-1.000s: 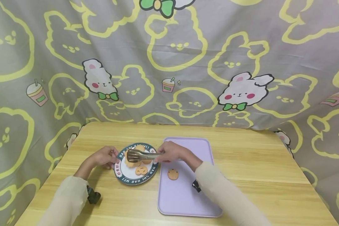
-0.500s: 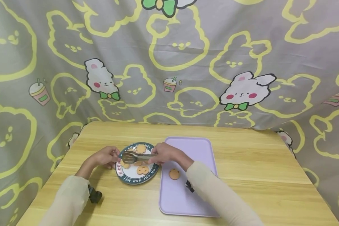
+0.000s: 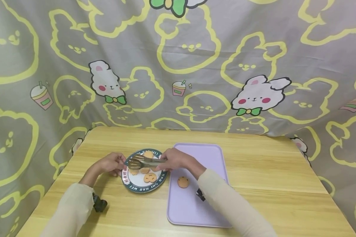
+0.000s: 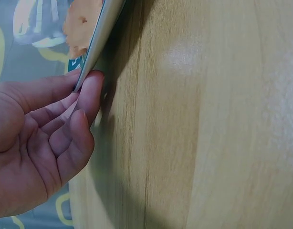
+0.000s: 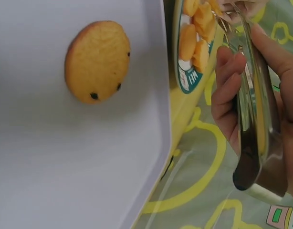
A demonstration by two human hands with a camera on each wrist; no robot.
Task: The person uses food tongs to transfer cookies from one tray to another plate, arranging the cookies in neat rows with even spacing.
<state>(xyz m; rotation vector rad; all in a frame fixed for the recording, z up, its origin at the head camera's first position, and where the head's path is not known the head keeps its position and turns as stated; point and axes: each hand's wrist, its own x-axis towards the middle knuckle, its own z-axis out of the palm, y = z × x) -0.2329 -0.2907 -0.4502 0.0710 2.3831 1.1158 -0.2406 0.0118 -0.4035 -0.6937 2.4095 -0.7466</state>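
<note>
My left hand (image 3: 111,163) pinches the left rim of a round plate (image 3: 143,189) with a dark green lettered border; the left wrist view shows thumb and fingertips on either side of the rim. Several cookies lie on the plate, among them a cookie with slots (image 3: 150,178). My right hand (image 3: 178,159) grips metal tongs (image 5: 261,129), reaching in from the right over the plate. Their two arms stand apart above the cookies and hide some of them. Whether any cookie sits between the tong tips cannot be told.
A light purple tray (image 3: 192,210) lies right of the plate, partly under my right forearm. On it rests one round cookie (image 3: 183,182) with dark specks. A patterned curtain (image 3: 195,65) hangs behind the wooden table (image 3: 270,177).
My right hand and the tongs have shifted slightly left over the plate, and the tong arms now show farther apart. The left hand keeps its hold on the rim.
</note>
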